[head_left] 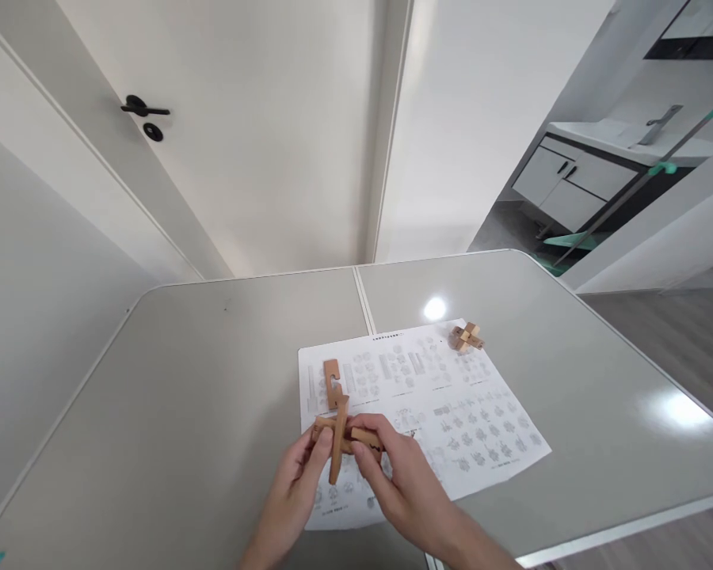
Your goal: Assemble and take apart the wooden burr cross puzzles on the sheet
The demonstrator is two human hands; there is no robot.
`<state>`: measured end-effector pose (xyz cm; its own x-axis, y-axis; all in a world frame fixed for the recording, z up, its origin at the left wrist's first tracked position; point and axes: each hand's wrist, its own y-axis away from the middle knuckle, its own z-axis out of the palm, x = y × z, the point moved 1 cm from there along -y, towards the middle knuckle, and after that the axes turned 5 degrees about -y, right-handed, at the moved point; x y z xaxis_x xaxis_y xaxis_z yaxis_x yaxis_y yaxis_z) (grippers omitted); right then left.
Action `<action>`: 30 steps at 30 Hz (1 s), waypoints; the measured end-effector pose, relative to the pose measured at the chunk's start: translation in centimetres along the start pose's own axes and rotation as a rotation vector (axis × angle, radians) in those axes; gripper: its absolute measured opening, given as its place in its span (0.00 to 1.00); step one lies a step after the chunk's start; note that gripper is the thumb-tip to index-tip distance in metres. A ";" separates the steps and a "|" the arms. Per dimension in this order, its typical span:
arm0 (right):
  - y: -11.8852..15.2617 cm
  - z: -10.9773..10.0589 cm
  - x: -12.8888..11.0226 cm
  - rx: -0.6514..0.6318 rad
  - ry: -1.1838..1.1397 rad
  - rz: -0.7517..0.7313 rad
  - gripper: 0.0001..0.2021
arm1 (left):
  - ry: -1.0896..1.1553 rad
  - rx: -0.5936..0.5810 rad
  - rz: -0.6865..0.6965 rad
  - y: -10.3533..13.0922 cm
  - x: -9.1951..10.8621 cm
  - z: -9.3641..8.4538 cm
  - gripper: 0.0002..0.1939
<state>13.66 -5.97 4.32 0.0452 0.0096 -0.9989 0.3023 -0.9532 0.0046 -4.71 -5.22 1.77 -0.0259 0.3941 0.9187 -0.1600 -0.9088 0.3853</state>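
Several wooden puzzle pieces [338, 447] are held together above the printed sheet, one of them crossing the others lengthwise. My left hand [297, 483] grips their left end with thumb and fingers. On the right, my right hand [392, 475] pinches the pieces at their other end. Just beyond them a flat notched wooden piece [331, 380] lies on the paper. The instruction sheet [416, 404], covered with small printed diagrams, lies under both hands. A cross-shaped wooden puzzle [467, 337] rests at the sheet's far right corner.
The grey table [202, 396] has a white rim and a seam across its middle. Behind it stands a white door with a black handle [146, 110]. A sink cabinet [576, 178] shows at the upper right.
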 end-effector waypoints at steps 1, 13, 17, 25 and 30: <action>-0.2 0.3 0.2 -0.029 0.023 -0.018 0.11 | 0.042 0.024 -0.023 0.1 -0.5 -0.2 0.30; -7.7 2.1 5.9 0.199 0.864 -0.042 0.14 | 0.256 0.329 -0.011 0.7 -2.0 -3.2 0.30; -8.9 3.7 6.3 0.168 1.023 -0.009 0.06 | 0.272 0.320 0.029 0.9 -1.9 -3.2 0.28; -7.8 2.6 5.8 0.109 0.742 -0.020 0.01 | 0.179 0.237 0.092 1.1 -0.6 -2.5 0.25; -5.9 -0.9 3.7 0.114 0.032 0.063 0.13 | 0.210 0.153 0.089 0.6 0.1 -1.1 0.24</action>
<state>12.89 -0.03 0.59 0.0913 -0.0441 -0.9948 0.1878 -0.9803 0.0607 -5.87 -5.58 1.96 -0.2396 0.3168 0.9177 0.0028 -0.9450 0.3270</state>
